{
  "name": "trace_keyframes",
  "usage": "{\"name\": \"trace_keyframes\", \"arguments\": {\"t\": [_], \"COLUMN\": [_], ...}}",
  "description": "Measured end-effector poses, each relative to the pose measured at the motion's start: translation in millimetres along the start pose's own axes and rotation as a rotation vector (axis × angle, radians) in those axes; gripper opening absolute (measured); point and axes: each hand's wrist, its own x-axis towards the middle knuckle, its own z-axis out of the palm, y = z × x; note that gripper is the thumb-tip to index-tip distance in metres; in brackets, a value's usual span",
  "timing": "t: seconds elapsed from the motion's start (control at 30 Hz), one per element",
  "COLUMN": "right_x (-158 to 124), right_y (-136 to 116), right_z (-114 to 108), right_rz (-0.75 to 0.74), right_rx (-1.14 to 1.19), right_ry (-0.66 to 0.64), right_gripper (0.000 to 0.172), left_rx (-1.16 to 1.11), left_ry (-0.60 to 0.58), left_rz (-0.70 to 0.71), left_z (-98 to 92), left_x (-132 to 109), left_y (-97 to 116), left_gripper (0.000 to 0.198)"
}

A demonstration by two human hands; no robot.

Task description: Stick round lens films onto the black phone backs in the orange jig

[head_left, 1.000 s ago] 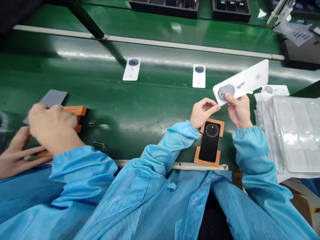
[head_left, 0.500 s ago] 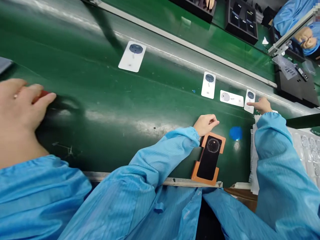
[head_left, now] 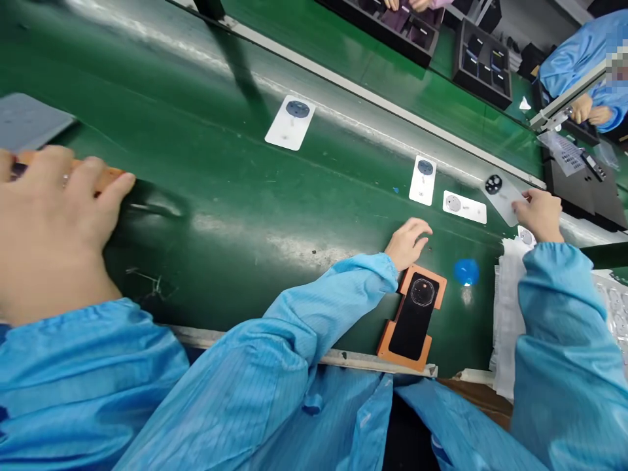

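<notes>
Green worktop (head_left: pixel 245 180), black trays (head_left: pixel 481 92), held panel (head_left: pixel 504 201)

Head-worn view; faces forward and down; bench (head_left: pixel 343 203) close below.

I have a wide passage over the glossy green desk (head_left: pixel 235 209), between a co-worker's bare hand (head_left: pixel 53 229) at far left and the person's left hand (head_left: pixel 405 245). Near the front, the left blue sleeve (head_left: pixel 318 307) slants across, blocking the approach to the notched orange fixture (head_left: pixel 387 337) from that side. From the right I get better access: a rounded blue patch (head_left: pixel 466 271) shows between the fixture and the white sheet stack (head_left: pixel 507 314). Farther out, flat white cards (head_left: pixel 289 131) leave one broad gap and one narrow one. The right hand (head_left: pixel 542 212) and its pale card (head_left: pixel 505 203) obstruct the far right corner; a long pale rail (head_left: pixel 363 82) bounds the back.
</notes>
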Motion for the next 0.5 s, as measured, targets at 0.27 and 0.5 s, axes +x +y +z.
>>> {"name": "trace_keyframes", "arguments": {"t": [0.27, 0.5], "right_x": [-197.1, -188.5], "right_y": [-74.0, 107.8], "right_z": [-74.3, -38.1], "right_rz": [-0.713, 0.05], "right_rx": [0.084, 0.165], "right_ry": [0.0, 0.062], "right_gripper": [0.032, 0.039], "left_rx": [0.376, -0.144], "left_ry": [-0.234, -0.058], "left_rz": [0.335, -0.355], "left_z": [-22.3, -11.2], "left_x": [-8.6, -6.4], "left_y": [57.1, 40.9], "left_gripper": [0.03, 0.035]}}
